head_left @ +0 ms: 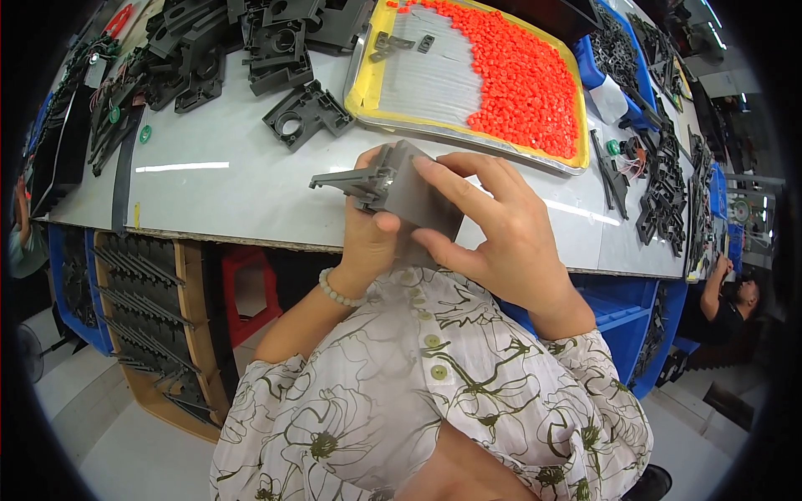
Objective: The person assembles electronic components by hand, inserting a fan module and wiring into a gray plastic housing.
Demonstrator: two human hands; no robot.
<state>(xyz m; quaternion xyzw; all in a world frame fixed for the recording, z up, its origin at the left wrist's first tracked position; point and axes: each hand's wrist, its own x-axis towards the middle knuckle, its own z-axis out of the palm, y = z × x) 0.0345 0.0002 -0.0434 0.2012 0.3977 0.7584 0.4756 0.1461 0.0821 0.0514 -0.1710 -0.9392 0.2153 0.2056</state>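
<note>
Between my two hands, just over the near edge of the table, is a dark grey plastic housing (pixel 424 196) with a long thin arm sticking out to the left. My left hand (pixel 368 238) grips it from the left and below, its thumb near the lower edge. From the right my right hand (pixel 501 221) closes on it, index finger along the top and thumb on the near side. Part of the housing and some left fingers are hidden. Beyond it lies a similar grey housing with a round hole (pixel 307 115).
A metal tray (pixel 401 127) with yellow edging holds many small orange-red pieces and a few grey parts. More grey housings (pixel 280 42) are piled at the back left. Blue bins (pixel 618 50) and grey parts (pixel 666 192) stand right; a crate of thin parts (pixel 154 309) sits below left. Another person (pixel 723 305) sits far right.
</note>
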